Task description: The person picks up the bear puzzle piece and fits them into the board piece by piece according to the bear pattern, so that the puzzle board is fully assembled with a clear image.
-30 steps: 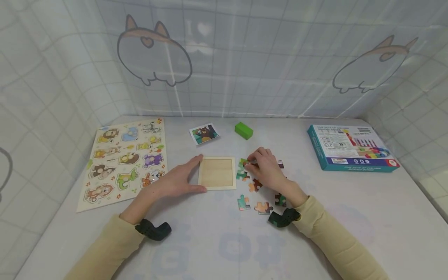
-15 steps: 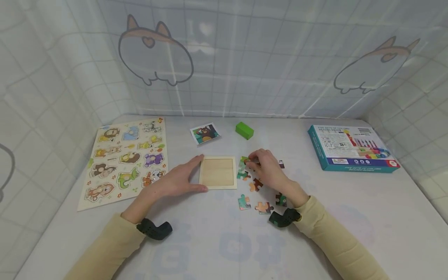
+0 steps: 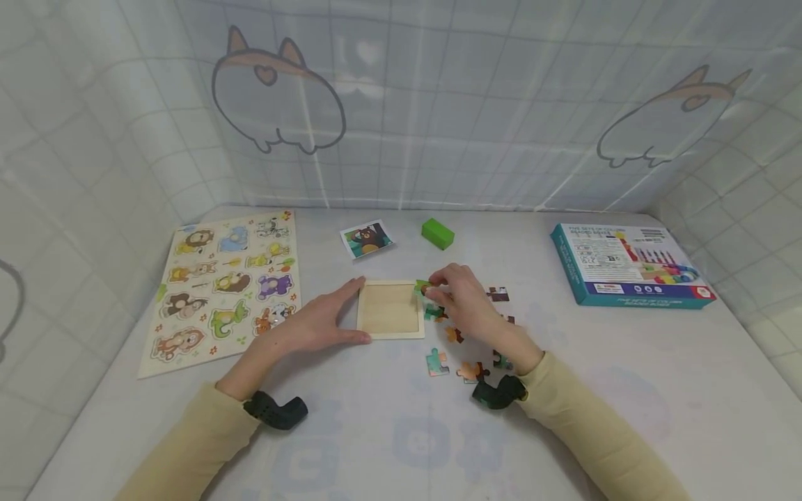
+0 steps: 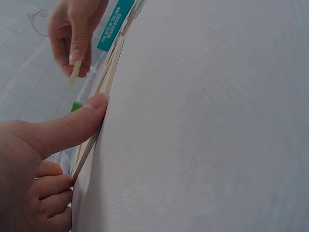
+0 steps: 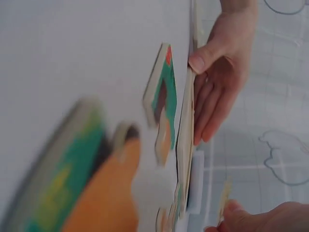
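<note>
A square wooden puzzle tray (image 3: pixel 401 337) lies on the table, nothing set in it. My left hand (image 3: pixel 316 321) holds its left side, thumb at the near corner and index finger at the far corner. Between right thumb and fingers I pinch a green jigsaw piece (image 3: pixel 421 286), raised beside the tray's far right corner; in the left wrist view the piece (image 4: pixel 75 73) is seen edge-on. My right hand (image 3: pixel 466 300) partly hides the loose pieces under it. Nearer me lie a teal piece (image 3: pixel 436 362) and an orange piece (image 3: pixel 470 372).
A bear picture card (image 3: pixel 367 239) and a green block (image 3: pixel 437 234) lie beyond the tray. An animal peg board (image 3: pixel 216 296) is on the left, and a boxed bead set (image 3: pixel 629 264) on the right. A brown-and-white piece (image 3: pixel 498 294) lies right of my right hand.
My right hand has lifted the green piece from among the loose pieces and moved it left, to the tray's far right corner. The left hand stays at the tray.
</note>
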Motion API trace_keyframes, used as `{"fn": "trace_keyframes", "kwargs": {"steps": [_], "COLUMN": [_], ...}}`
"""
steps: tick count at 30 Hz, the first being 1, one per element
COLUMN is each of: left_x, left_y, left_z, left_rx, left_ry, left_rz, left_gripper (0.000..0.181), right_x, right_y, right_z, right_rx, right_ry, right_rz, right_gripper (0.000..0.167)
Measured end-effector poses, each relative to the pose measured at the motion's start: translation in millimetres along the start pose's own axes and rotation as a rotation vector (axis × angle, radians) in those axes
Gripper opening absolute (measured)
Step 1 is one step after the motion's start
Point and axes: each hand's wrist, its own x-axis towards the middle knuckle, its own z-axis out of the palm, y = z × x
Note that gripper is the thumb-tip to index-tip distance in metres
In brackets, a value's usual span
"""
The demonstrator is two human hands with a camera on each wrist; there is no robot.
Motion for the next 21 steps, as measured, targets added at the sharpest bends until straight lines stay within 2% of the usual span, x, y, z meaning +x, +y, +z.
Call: {"fn": "trace_keyframes", "kwargs": {"steps": [7, 13, 21], "left_x": [-0.1, -0.6, -0.8], "left_y": [-1.8, -1.8, -0.8], "left_z": [-0.3, -0.1, 0.4], "left_rx": [-0.005, -0.013, -0.011], "left_ry": [-0.002, 0.000, -0.001], "left_rz": [-0.003, -0.001, -0.005], "left_gripper": [0.107, 0.106, 0.106], "right_x": [11.2, 22.1, 32.8], "right_y": [-21.1, -33.7, -41.4], "right_z": [10.8, 21.7, 34.2], "right_rx": [0.017, 0.008, 0.004], "right_ry": [0.003, -0.026, -0.030], "right_rz": [-0.065, -0.050, -0.073], "right_gripper": [0.022, 0.023, 0.022]}}
